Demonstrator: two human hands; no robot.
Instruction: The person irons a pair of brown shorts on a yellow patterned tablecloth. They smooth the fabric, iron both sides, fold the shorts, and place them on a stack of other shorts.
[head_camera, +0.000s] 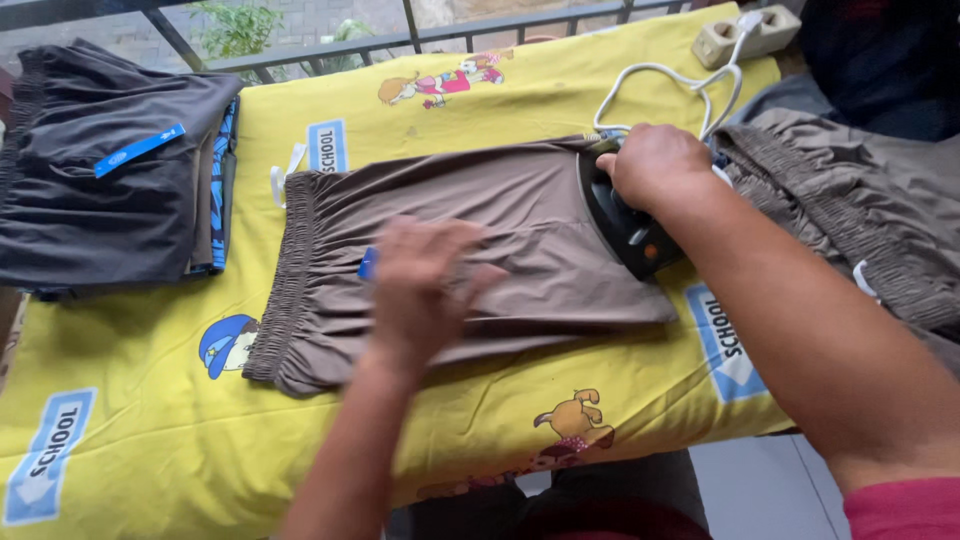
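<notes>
A narrow blue label (139, 150) lies slanted on the dark folded clothes at the far left. A small blue tag (367, 263) peeks out on the brown shorts near the middle, right against the left hand (425, 290). The yellow cloth carries printed blue-and-white sign shapes: far centre-left (327, 146), near left (47, 455), and right (726, 343).

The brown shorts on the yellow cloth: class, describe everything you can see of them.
The brown shorts lie flat on the yellow printed cloth, with the gathered elastic waistband at the left and the legs running right. The fabric looks thin, smooth and slightly shiny, with soft creases. A small blue tag shows near the middle. The left hand presses flat on the middle, blurred. The right hand grips a dark iron resting on the right end, near the leg hems.
</notes>
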